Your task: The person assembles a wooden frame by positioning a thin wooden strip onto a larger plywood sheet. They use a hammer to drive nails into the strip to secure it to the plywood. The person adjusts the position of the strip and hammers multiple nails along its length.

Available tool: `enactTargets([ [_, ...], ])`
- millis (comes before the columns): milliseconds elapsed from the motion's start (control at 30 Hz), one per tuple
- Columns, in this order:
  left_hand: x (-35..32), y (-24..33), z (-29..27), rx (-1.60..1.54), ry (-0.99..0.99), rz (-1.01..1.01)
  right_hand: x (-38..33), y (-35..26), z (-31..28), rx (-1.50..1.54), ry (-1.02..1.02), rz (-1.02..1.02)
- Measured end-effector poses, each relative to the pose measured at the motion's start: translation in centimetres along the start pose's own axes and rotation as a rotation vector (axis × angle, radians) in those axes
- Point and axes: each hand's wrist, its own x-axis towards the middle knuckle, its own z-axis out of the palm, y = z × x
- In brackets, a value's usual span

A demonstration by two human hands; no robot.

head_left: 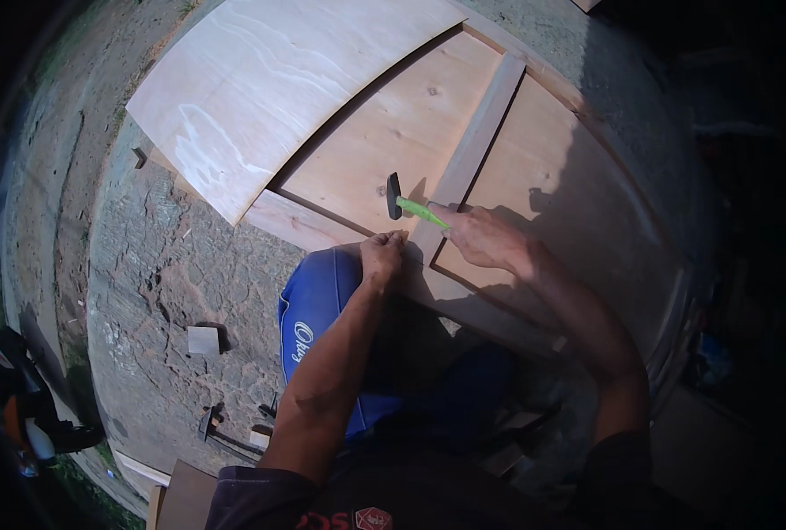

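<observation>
My right hand (486, 237) is wrapped round the bright green handle of a hammer (394, 196). The hammer's dark head is raised over the panel, a little beyond my left hand. My left hand (381, 257) rests on the near edge strip of a wooden frame panel (366, 115), its fingertips pinched together. Whatever they hold is too small to make out. Right beside those fingers, a wooden crossbar (479, 141) meets the near strip. A loose-looking plywood sheet (243, 84) covers the panel's left part.
Rough, cracked ground (168, 265) surrounds the panel. A small wood block (203, 340) lies to the left, with dark clamp-like tools (209, 424) nearer me. My blue-clad knee (318, 296) is against the near edge. Shadow covers the panel's right side.
</observation>
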Motion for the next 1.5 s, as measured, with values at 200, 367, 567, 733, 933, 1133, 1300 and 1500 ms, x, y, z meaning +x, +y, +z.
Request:
enactTargets([
  [200,0.9,-1.4,0.0,0.012,0.023,0.093,1.8,-3.5,-3.1,-0.233,-0.142,-0.057],
  [367,1.1,-1.8,-0.1,0.099,0.012,0.087,3.3,-3.0,-2.7,-0.256,-0.172,-0.088],
  [567,0.4,-0.8,0.2,0.073,0.025,0.081,4.8,-2.6,-3.9,-0.216,-0.106,-0.179],
  [733,0.7,-1.0,-0.1,0.201,0.003,0.053,5.2,-3.1,-5.1,-0.259,-0.366,-0.100],
  [933,0.8,-2.0,0.3,0.135,0.016,0.173,5.1,-2.4,-4.1,-0.260,-0.308,-0.089],
  [1133,-0.4,-3.3,1.1,0.140,-0.038,0.277,3.7,-1.8,-3.3,-0.129,-0.145,-0.054],
  [1300,-1.8,0.0,0.5,0.369,-0.049,0.182,2.8,0.4,-2.6,-0.040,-0.104,-0.016],
  [1500,-2.9,2.0,0.1,0.447,-0.092,0.116,2.5,-0.6,-3.0,0.030,-0.153,0.133],
])
